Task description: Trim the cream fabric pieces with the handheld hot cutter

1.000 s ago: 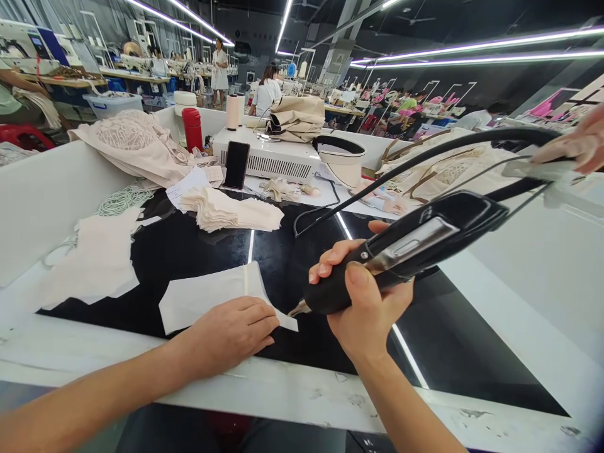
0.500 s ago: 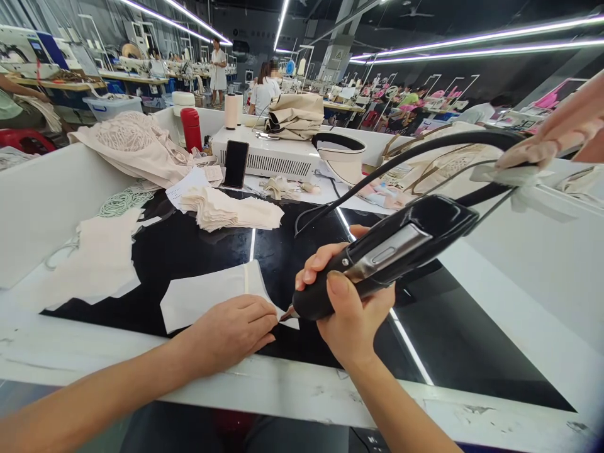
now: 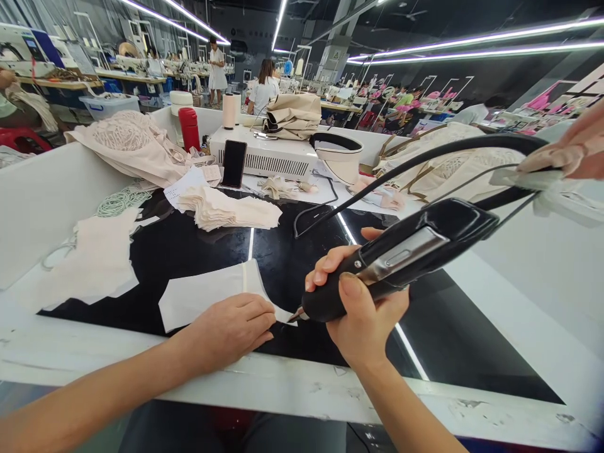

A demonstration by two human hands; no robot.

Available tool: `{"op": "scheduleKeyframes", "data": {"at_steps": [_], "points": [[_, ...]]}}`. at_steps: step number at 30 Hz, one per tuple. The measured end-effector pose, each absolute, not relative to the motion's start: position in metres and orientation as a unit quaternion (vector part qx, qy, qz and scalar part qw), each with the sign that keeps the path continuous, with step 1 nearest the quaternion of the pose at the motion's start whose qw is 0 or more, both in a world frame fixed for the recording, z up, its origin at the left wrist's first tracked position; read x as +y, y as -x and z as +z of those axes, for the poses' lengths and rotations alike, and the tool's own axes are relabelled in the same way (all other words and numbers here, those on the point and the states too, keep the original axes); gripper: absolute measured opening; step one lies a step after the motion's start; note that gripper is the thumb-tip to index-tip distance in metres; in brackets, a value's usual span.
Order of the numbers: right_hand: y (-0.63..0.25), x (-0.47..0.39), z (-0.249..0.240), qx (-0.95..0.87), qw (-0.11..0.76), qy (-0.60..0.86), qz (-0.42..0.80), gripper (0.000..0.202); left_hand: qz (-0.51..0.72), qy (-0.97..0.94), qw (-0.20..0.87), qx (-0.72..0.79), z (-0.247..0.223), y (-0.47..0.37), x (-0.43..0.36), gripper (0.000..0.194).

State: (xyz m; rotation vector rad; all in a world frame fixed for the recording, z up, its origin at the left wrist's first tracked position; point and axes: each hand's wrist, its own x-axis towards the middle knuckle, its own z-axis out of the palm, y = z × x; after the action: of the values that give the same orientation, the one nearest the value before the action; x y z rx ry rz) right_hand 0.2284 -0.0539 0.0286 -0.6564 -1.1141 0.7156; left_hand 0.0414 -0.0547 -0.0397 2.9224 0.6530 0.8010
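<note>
My right hand is wrapped round a thick black handheld tool with a silver lever. Its pointed metal tip touches the narrow right end of a flat white fabric piece on the black glossy panel. My left hand lies over the lower right part of that fabric, fingers together and pressing down beside the tip; nothing is gripped in it that I can see. A black cable arches from the tool's upper end to another person's hand at the right edge.
Behind the panel lie a stack of cream pieces, a phone, a red bottle and a white vented box. More cream fabric and green cord lie left. Low white walls flank the table.
My right hand and the tool have shifted right, with the tip now nearer the fabric's pointed end. The other person's hand on the cable has also moved right. My left hand has hardly moved.
</note>
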Motion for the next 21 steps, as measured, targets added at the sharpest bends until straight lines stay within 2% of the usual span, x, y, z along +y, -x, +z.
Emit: {"op": "scheduleKeyframes", "data": {"at_steps": [9, 16, 21], "points": [[-0.231, -0.053, 0.026, -0.526, 0.723, 0.317, 0.317, 0.038, 0.245, -0.94, 0.061, 0.23, -0.031, -0.032, -0.05, 0.02], [-0.248, -0.038, 0.024, -0.535, 0.723, 0.325, 0.293, 0.042, 0.213, -0.947, -0.008, 0.24, -0.027, 0.003, -0.025, 0.022], [-0.255, -0.023, 0.025, -0.511, 0.745, 0.332, 0.269, 0.03, 0.159, -0.95, 0.015, 0.268, -0.027, 0.005, -0.039, 0.032]]}}
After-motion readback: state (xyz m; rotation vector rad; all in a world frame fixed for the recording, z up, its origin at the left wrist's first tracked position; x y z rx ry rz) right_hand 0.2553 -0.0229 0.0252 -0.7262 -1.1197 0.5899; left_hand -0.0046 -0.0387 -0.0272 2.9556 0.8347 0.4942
